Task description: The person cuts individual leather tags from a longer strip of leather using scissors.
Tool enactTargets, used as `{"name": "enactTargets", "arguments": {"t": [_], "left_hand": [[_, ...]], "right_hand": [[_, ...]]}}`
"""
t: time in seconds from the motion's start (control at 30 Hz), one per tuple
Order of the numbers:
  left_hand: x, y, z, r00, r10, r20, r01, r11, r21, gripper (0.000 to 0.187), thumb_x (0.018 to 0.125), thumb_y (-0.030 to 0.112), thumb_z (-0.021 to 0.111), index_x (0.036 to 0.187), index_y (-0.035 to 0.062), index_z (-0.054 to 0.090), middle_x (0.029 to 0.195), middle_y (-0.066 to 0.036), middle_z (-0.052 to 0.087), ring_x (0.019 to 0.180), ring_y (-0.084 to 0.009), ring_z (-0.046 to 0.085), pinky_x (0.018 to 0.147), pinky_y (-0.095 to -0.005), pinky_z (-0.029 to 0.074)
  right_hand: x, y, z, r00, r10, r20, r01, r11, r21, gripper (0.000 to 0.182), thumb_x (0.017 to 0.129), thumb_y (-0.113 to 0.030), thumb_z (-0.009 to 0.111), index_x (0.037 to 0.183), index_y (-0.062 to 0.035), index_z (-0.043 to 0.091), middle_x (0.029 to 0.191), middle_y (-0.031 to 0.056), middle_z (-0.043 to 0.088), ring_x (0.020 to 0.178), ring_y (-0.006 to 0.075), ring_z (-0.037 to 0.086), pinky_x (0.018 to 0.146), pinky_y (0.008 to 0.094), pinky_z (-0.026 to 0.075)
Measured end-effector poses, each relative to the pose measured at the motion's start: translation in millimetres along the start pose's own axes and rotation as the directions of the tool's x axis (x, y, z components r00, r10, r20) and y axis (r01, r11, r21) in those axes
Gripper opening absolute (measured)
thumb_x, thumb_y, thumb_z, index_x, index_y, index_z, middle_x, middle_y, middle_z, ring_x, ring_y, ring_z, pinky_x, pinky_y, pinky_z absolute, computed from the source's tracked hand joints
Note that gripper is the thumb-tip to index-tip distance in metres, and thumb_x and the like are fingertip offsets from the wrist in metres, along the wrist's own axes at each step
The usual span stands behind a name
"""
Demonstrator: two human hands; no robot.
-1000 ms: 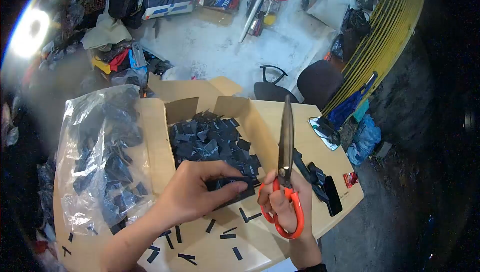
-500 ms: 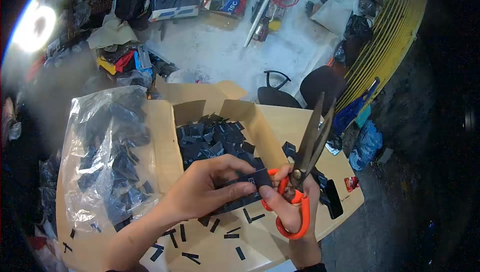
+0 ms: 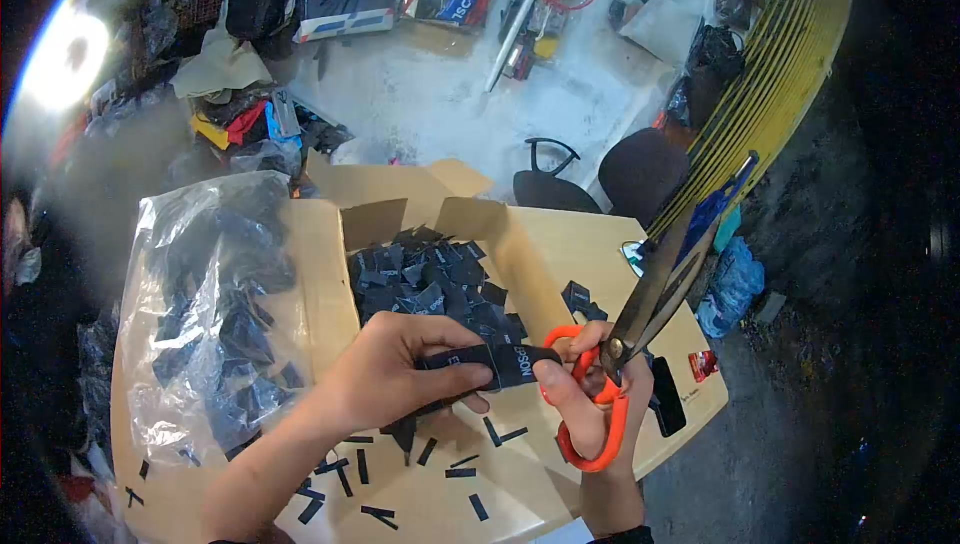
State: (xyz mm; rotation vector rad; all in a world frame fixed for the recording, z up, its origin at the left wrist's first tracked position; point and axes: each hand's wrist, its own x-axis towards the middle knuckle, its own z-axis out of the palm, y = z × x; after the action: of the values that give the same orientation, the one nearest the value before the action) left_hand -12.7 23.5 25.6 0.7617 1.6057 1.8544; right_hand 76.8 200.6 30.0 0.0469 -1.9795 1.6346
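Note:
My left hand (image 3: pixel 405 374) pinches a black fabric label strip (image 3: pixel 512 365) with pale lettering, in front of the cardboard box. The thumb and fingertips of my right hand (image 3: pixel 590 414) meet the strip's right end. Scissors (image 3: pixel 617 348) with orange handles hang on that same hand, their dark blades slightly apart and pointing up to the right, away from the strip. Behind my left hand stands the open cardboard box (image 3: pixel 520 254), which holds a heap of black label pieces (image 3: pixel 425 274).
Left of the box lies a clear plastic bag (image 3: pixel 210 304) of black pieces. Small black offcuts (image 3: pixel 462 473) are scattered along the table's (image 3: pixel 450 514) near side. A phone (image 3: pixel 668 399) and a red packet (image 3: pixel 703 365) lie at right. Beyond the table is a chair (image 3: pixel 645 179).
The label strip now stretches flatter between my hands, showing more lettering. My right hand has turned, so the scissor blades lean further right and lower.

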Motion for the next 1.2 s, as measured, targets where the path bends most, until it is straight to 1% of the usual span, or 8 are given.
{"name": "enactTargets", "arguments": {"t": [0.27,0.6,0.67,0.73,0.8,0.93,1.0,1.2], "left_hand": [[5.8,-7.7,-2.5,0.999,-0.031,-0.041,0.036,0.991,0.126,0.016,0.084,0.009,0.066,0.092,-0.005,0.066,0.074,-0.008,0.068,0.068,-0.008,0.064,0.059,-0.0205,0.049],[18.2,-32.0,-3.0,0.988,-0.152,-0.038,0.151,0.988,-0.034,0.015,0.084,0.008,0.065,0.086,-0.0059,0.066,0.075,-0.01,0.068,0.069,-0.0109,0.065,0.06,-0.021,0.05],[19.7,-35.5,-3.8,0.989,-0.146,-0.039,0.143,0.987,-0.073,0.015,0.084,0.009,0.065,0.085,-0.0061,0.066,0.076,-0.01,0.068,0.07,-0.0108,0.065,0.061,-0.0213,0.05],[21.2,-38.9,-3.4,0.978,-0.203,-0.052,0.195,0.971,-0.136,0.016,0.084,0.009,0.065,0.085,-0.0069,0.065,0.077,-0.01,0.067,0.07,-0.0112,0.064,0.062,-0.0221,0.05],[21.6,-39.1,-3.4,0.969,-0.239,-0.062,0.224,0.956,-0.187,0.016,0.083,0.009,0.065,0.085,-0.0069,0.065,0.077,-0.01,0.067,0.069,-0.0112,0.064,0.062,-0.022,0.05],[22.7,-35.0,-5.2,0.961,-0.273,-0.052,0.254,0.938,-0.234,0.015,0.083,0.009,0.065,0.086,-0.006,0.064,0.077,-0.01,0.067,0.069,-0.0113,0.064,0.059,-0.0215,0.05],[23.6,-39.2,-4.9,0.96,-0.274,-0.054,0.251,0.931,-0.264,0.015,0.083,0.009,0.065,0.085,-0.0056,0.064,0.077,-0.009,0.067,0.069,-0.0113,0.064,0.058,-0.0211,0.05],[23.0,-40.1,-4.9,0.954,-0.296,-0.058,0.273,0.929,-0.251,0.015,0.083,0.011,0.066,0.082,-0.0044,0.063,0.076,-0.009,0.067,0.069,-0.0124,0.066,0.058,-0.0211,0.05]], "right_hand": [[6.7,15.3,-1.9,0.999,0.011,-0.039,-0.012,0.999,-0.046,0.026,0.076,0.0,0.07,0.094,-0.0035,0.05,0.076,-0.0004,0.052,0.067,0.004,0.048,0.06,0.0182,0.039],[2.0,25.5,-23.1,0.983,0.176,-0.052,-0.18,0.981,-0.076,0.024,0.078,-0.005,0.068,0.095,-0.0026,0.051,0.073,-0.0009,0.053,0.064,0.0046,0.048,0.058,0.0184,0.04],[-6.1,26.1,-38.4,0.942,0.33,0.055,-0.312,0.927,-0.208,0.023,0.079,-0.007,0.067,0.095,-0.0017,0.051,0.073,-0.0009,0.054,0.064,0.0042,0.048,0.058,0.0181,0.039],[-21.3,26.7,-51.0,0.928,0.345,0.141,-0.327,0.935,-0.134,0.022,0.08,-0.009,0.066,0.094,-0.002,0.052,0.072,-0.0013,0.054,0.063,0.004,0.048,0.057,0.0178,0.039],[-35.8,22.7,-60.7,0.859,0.424,0.286,-0.335,0.889,-0.312,0.025,0.08,-0.014,0.068,0.094,-0.0017,0.052,0.07,-0.0007,0.053,0.062,0.0052,0.049,0.056,0.019,0.04],[-62.3,29.7,-75.7,0.788,0.534,0.307,-0.389,0.818,-0.424,0.03,0.081,-0.018,0.069,0.097,-0.0018,0.051,0.069,0.0003,0.053,0.062,0.0087,0.051,0.057,0.0213,0.042],[-67.2,21.0,-69.0,0.695,0.678,0.238,-0.551,0.716,-0.43,0.076,0.067,-0.071,0.062,0.088,0.001,0.05,0.074,0.0036,0.052,0.068,0.0101,0.049,0.063,0.0242,0.042],[-61.3,38.4,-46.6,0.744,0.585,0.323,-0.442,0.793,-0.419,0.062,0.074,-0.059,0.066,0.093,-0.001,0.05,0.072,0.0015,0.053,0.064,0.0079,0.047,0.059,0.022,0.041]]}}
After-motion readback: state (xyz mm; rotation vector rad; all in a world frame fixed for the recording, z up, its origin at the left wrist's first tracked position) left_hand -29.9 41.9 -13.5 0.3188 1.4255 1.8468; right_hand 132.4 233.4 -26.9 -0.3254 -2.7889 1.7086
